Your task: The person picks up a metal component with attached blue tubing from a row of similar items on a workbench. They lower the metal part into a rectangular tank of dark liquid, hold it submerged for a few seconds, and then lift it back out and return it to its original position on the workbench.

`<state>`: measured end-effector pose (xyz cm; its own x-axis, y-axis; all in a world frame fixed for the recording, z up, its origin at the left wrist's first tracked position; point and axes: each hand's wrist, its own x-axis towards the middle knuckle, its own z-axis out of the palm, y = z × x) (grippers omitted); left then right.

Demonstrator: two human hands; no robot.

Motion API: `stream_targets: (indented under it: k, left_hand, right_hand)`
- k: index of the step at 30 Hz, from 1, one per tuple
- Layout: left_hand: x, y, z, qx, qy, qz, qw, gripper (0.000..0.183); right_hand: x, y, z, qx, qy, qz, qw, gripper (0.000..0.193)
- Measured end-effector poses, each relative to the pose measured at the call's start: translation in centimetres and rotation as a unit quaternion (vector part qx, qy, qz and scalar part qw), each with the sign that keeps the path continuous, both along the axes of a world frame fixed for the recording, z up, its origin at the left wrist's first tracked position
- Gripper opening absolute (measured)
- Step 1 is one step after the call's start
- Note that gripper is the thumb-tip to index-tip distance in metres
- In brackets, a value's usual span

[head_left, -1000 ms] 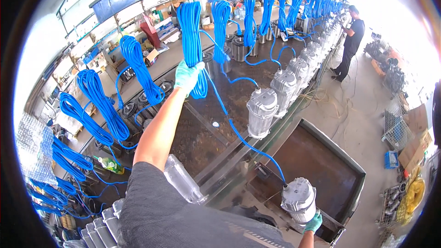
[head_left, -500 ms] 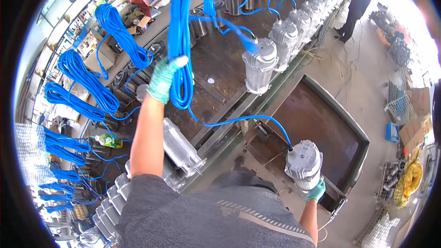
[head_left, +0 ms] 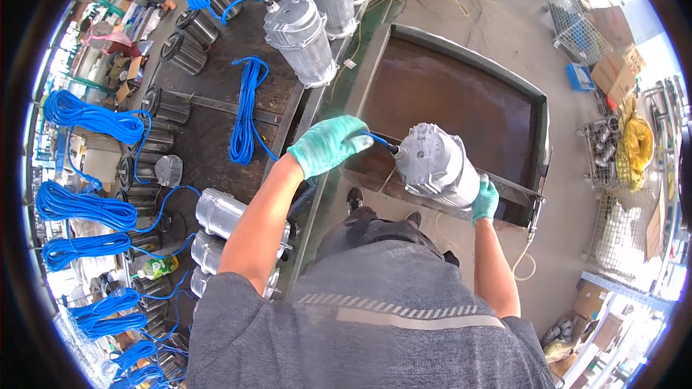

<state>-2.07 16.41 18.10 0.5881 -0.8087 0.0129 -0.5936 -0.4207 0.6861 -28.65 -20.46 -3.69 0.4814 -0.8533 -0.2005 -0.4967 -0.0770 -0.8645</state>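
Observation:
A silver cylindrical motor (head_left: 437,167) with a cast end cap is held tilted in front of me, over the near edge of a metal tray. My right hand (head_left: 486,199), in a green glove, is closed around its lower end. A blue cable (head_left: 378,139) leaves a black fitting on the motor's top. My gloved left hand (head_left: 331,145) is closed on that cable close to the fitting. Left of this hand, a bundled blue cable coil (head_left: 247,117) lies on the dark workbench (head_left: 216,130), its tail running toward my left hand.
The metal tray (head_left: 542,130) has a raised rim and a brown bottom. Upright silver motors (head_left: 299,39) line the bench edge ahead. More motors (head_left: 218,210) lie at my near left, beside dark cylinders (head_left: 164,104) and blue coils (head_left: 86,205). Wire baskets (head_left: 611,241) stand at right.
My left hand has set the blue coil down on the bench and moved to the cable beside the motor. The motor is now tilted, still in my right hand. My view has shifted.

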Motion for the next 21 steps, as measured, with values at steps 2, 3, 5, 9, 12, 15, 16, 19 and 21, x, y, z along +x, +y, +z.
stream_targets:
  k: [2,3,5,9,12,15,16,19,21]
  left_hand:
    - [-0.6,-1.0,0.9,0.060,-0.045,-0.039,0.996,0.033]
    - [-0.9,-1.1,0.6,0.061,-0.030,-0.031,0.997,0.032]
    - [-1.3,-1.1,-0.6,0.060,-0.003,-0.013,0.998,0.030]
    - [-3.3,-0.1,-5.7,0.051,0.007,0.049,0.997,0.026]
    - [-4.4,-0.6,-10.4,0.023,0.117,0.160,0.980,0.031]
    - [-4.7,-1.3,-14.2,0.051,0.126,0.201,0.970,0.029]
    - [-4.6,-1.7,-15.2,0.056,0.124,0.215,0.967,0.029]
    - [-4.3,-1.9,-17.8,0.084,0.119,0.252,0.957,0.029]
    - [-4.2,-1.6,-18.1,0.097,0.112,0.258,0.955,0.031]
  right_hand:
    - [-0.1,-0.2,-0.5,-0.020,0.015,0.004,1.000,0.055]
    - [0.0,-0.1,0.0,-0.040,0.035,0.014,0.998,0.055]
    - [-0.2,0.4,1.0,-0.044,0.039,0.008,0.998,0.054]
    - [-1.6,1.1,3.7,-0.050,0.017,-0.013,0.999,0.050]
    - [-3.3,1.1,5.6,-0.132,0.076,-0.006,0.988,0.053]
    - [-3.4,1.5,6.2,-0.160,0.089,0.008,0.983,0.054]
    - [-3.5,1.1,5.3,-0.156,0.087,0.015,0.984,0.053]
    - [-2.5,2.2,5.4,-0.175,0.136,0.021,0.975,0.050]
    - [-2.0,2.9,6.1,-0.201,0.149,0.041,0.967,0.047]
